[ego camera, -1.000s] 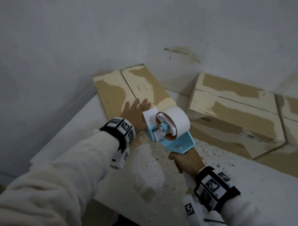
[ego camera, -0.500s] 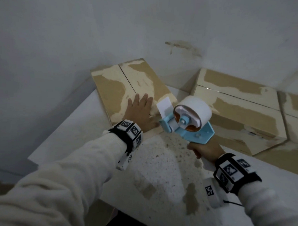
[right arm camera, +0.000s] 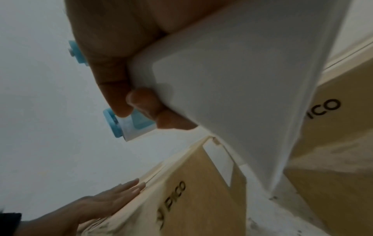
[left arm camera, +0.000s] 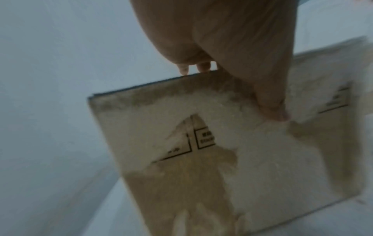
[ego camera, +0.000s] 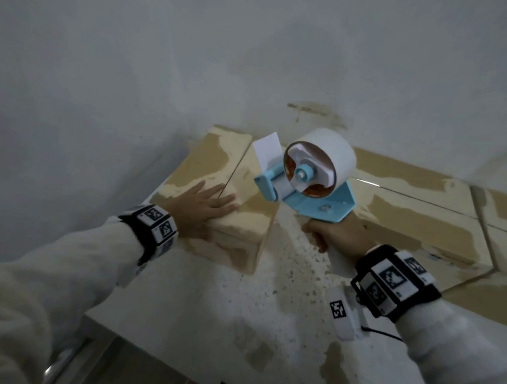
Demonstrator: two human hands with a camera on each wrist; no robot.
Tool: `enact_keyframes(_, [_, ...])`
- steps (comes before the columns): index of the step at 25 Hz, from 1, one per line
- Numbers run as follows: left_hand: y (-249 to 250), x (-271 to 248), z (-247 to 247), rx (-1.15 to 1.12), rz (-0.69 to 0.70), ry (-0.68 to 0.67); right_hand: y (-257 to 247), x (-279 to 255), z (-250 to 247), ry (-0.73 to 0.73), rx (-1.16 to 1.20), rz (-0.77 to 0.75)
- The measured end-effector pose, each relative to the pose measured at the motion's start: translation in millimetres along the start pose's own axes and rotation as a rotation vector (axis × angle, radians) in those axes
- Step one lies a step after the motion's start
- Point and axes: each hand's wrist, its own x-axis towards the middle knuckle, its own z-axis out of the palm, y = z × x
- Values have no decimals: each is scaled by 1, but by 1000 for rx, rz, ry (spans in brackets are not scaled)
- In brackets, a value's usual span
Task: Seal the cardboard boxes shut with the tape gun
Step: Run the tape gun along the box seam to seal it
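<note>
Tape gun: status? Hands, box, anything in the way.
Left hand flat on the near box. Right hand grips tape gun, held above the box's seam, tape tab free. Nothing visible blocking the seam.

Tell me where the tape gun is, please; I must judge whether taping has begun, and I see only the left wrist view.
Observer: The right hand grips the tape gun by its handle, held up near the far end of the box.
Operator: Any tape on the seam yet?
Observer: The seam looks bare in the head view; a loose tape end sticks up from the gun.
Operator: Any more boxes?
Observer: Yes, more boxes stand to the right, along the wall.
</note>
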Motion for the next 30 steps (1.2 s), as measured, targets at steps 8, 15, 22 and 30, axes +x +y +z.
enact_keyframes(8, [-27,-12,-44,-1432,-465,337,-38,22,56,-33,80,-57])
enact_keyframes(15, [-39,-21,-52,-2241,-414,235,-43,28,86,-58,74,-76])
enact_keyframes(22, [-36,-23,-30,-2267,-765,339,-41,28,105,-134,22,-130])
enact_keyframes(30, [-94,-49,-15,-1931,-964,837,-35,24,112,-145,-26,-156])
